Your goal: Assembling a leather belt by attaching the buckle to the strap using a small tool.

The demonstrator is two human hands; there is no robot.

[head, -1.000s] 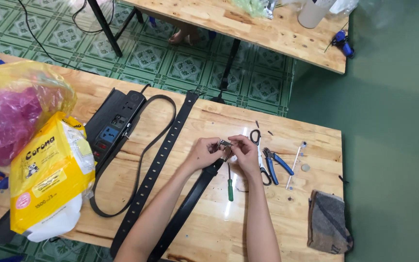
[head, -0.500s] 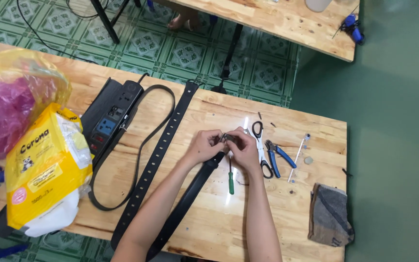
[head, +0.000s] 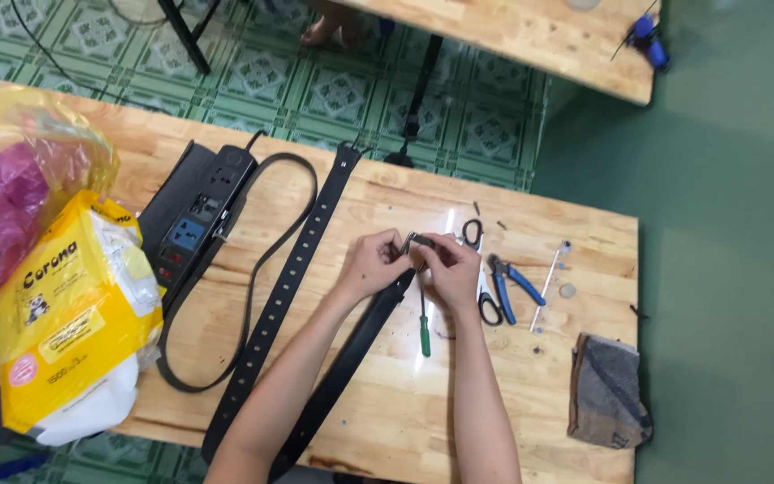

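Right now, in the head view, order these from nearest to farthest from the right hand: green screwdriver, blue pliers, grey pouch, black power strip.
1. Green screwdriver, just below the right hand.
2. Blue pliers, to its right.
3. Grey pouch, lower right corner.
4. Black power strip, far left.

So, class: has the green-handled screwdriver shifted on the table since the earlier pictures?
No. The green-handled screwdriver lies just left of the scissors and beside the black belt, as before; only the camera's view moved.
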